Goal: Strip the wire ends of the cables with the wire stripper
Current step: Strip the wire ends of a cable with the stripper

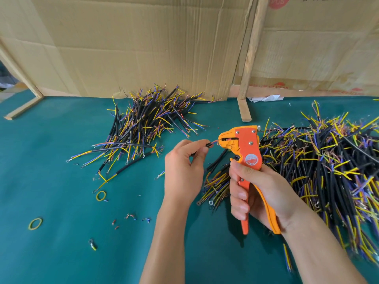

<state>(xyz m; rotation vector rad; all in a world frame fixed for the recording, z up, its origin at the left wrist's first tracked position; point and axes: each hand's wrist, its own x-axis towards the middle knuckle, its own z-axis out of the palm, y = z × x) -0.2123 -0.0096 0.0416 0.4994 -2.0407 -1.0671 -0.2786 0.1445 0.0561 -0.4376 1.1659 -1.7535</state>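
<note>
Left hand [181, 171] pinches one black cable [207, 144] between thumb and forefinger, fingers [200, 152] curled round the sheath, just short of its end. Right hand [258, 191] grips the stripper [249, 148] by both handles, fingers wrapped round the front one. I cannot tell how far the handles are squeezed.

The relation I watch: the cable's long axis runs left to right, roughly level, and its bared coloured cores point straight at the stripper's mouth, which faces left. Core tips sit at or just inside the mouth; I cannot tell whether the blades already bite. Stripper head stands upright above the right hand, handles slanting down toward me. The hands are close, the left hand just beside the tool's mouth, all held above the middle of the bench [61, 253].

My judgement: the next move is a squeeze by the right hand while the left hand holds the cable on axis. If the cable tilts, the cores may miss the blades.

A big heap of cables [328, 167] lies along the right edge, a smaller pile [143, 124] toward the far edge against the cardboard [133, 48]. Rubber bands [35, 223] and insulation scraps [130, 217] lie near the left front.
</note>
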